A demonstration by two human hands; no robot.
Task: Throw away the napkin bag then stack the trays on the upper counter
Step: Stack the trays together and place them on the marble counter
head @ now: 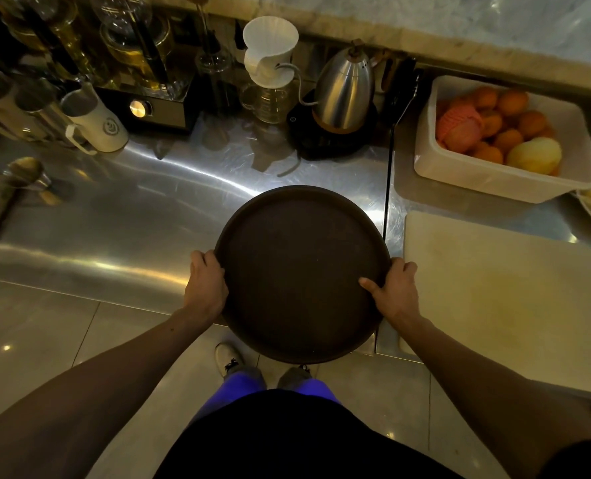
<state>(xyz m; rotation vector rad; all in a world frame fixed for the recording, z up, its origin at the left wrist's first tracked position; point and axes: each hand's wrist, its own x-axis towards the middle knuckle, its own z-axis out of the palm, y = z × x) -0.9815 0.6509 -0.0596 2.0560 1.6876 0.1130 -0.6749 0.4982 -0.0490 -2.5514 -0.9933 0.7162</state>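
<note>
A round dark brown tray [297, 257] is held level over the front edge of the steel counter [131, 216], partly out over the floor. My left hand [206, 286] grips its left rim and my right hand [396, 293] grips its right rim, thumb lying on the tray's inside. The tray's surface is bare. The marble upper counter [425, 19] runs along the top of the view. No napkin bag is in view.
A gooseneck kettle [344, 95], a white dripper on a glass carafe [269, 63], jars and metal cups stand at the back of the counter. A white tub of oranges [504, 181] and a white cutting board [504, 292] lie to the right.
</note>
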